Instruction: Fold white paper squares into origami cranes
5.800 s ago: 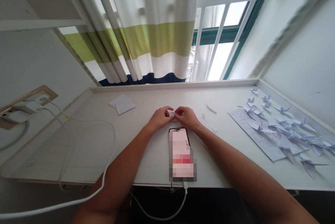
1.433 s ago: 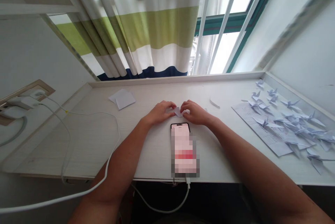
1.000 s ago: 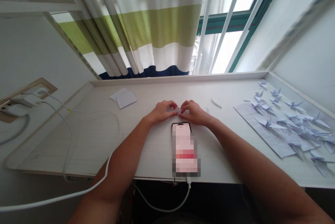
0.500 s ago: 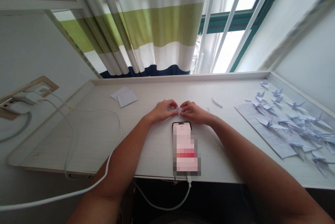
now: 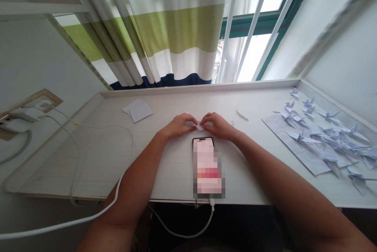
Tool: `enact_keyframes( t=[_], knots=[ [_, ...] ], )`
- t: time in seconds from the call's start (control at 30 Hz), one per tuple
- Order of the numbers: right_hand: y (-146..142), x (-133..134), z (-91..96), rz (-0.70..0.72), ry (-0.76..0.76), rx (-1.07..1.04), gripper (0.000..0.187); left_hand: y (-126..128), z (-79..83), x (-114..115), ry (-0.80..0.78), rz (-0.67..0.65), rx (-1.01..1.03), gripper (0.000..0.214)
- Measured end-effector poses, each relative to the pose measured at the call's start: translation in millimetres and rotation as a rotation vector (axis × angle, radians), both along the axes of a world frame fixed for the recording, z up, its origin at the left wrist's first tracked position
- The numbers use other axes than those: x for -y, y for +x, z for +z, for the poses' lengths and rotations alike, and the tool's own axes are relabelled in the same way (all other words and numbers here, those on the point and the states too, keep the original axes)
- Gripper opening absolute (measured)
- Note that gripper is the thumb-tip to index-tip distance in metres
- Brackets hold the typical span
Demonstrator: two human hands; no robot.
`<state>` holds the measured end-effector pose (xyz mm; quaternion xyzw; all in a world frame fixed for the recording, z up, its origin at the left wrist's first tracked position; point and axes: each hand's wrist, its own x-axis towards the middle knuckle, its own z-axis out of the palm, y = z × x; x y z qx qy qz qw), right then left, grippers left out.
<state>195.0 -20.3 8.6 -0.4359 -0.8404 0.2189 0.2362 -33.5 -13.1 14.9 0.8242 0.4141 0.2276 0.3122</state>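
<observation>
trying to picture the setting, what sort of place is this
Probably a bedroom or dorm room: a white desk under a striped window curtain, with a wall socket beside it and folded paper cranes spread on top.

Left hand (image 5: pixel 178 125) and right hand (image 5: pixel 218 125) pinch close together, palms down.

No readable text, smartphone screen (image 5: pixel 207 167) pixelated, printed sheet (image 5: pixel 306 157) too small to read

Domestic room, likely a bedroom or dorm: white desk (image 5: pixel 88 165) beneath a barred window (image 5: pixel 250 35), striped curtain (image 5: pixel 176 28), overhead shelf (image 5: pixel 29 8), wall socket (image 5: pixel 51 100) with phone charger (image 5: pixel 25 114).
</observation>
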Motion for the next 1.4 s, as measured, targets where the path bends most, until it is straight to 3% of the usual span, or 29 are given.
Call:
enact_keyframes(
  t=[0.1,0.27,0.53,0.93,1.17,1.4],
  knots=[
    [1.6,1.5,0.7,0.047,0.061,0.084,0.021,1.2,1.3,2.0,0.031,0.008,-0.030,0.019],
    [4.5,3.0,5.2,0.103,0.108,0.203,0.022,3.1,2.8,5.0,0.019,0.008,0.020,0.045],
    [3.5,4.7,6.5,0.091,0.078,0.267,0.024,5.7,-8.1,-2.1,0.017,0.091,0.048,0.027],
    [1.9,5.1,4.7,0.060,0.035,0.263,0.027,8.6,-0.2,3.9,0.036,0.065,0.042,0.036],
    [2.4,3.4,3.1,0.044,0.035,0.191,0.026,13.7,11.2,11.0,0.040,0.046,0.034,0.021],
    [5.1,-2.3,-4.1,0.073,0.079,0.039,0.020,6.5,14.9,8.6,0.093,0.085,-0.070,0.020]
  ],
)
